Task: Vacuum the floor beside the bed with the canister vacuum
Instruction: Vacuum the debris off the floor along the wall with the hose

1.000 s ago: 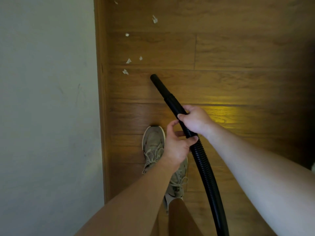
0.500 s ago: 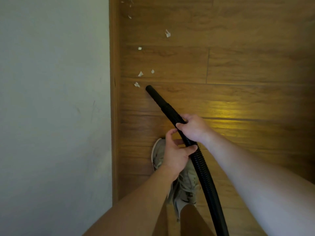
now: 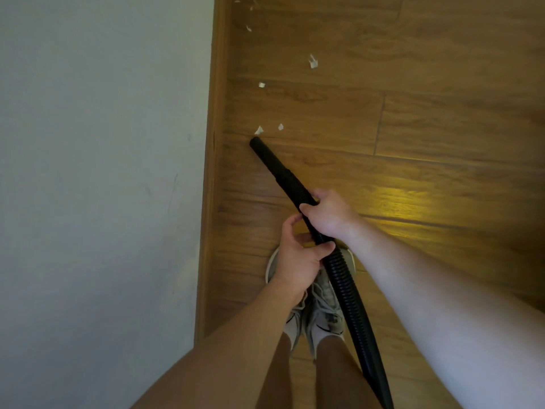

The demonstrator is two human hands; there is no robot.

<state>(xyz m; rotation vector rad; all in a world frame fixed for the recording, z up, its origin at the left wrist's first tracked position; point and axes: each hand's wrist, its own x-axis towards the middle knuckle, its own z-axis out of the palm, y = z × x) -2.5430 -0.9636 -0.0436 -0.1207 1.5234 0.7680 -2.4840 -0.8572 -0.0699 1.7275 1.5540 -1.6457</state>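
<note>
Both hands are on the black vacuum hose (image 3: 345,278). The right hand (image 3: 330,214) is wrapped round it where the smooth nozzle tube meets the ribbed part, and the left hand (image 3: 298,258) grips the ribs just behind that, thumb across the top. So the right hand is the one nearer the nozzle tip (image 3: 256,142). The tube's long axis runs from the hands forward and to the left, tip down at the wooden floor (image 3: 413,113). Taking that tip as the reference, the closest paper scrap (image 3: 259,130) sits just beyond it, nearly touching, with a second scrap (image 3: 280,126) just beyond and a bit right. A third scrap (image 3: 261,85) and a bigger one (image 3: 313,62) lie further ahead, and a few more are right at the far edge of the view. Left of the tip is a wooden strip (image 3: 213,172) with a pale surface (image 3: 103,172) past it. I'm guessing that's the bed's side, though honestly it could pass for a wall from this angle. A pair of shoes (image 3: 324,314) is back behind the tip, under the hands. The canister itself isn't in view. The next bit looks like a short push straight along the tube's own line, since the scraps trail ahead roughly beside that strip.
</note>
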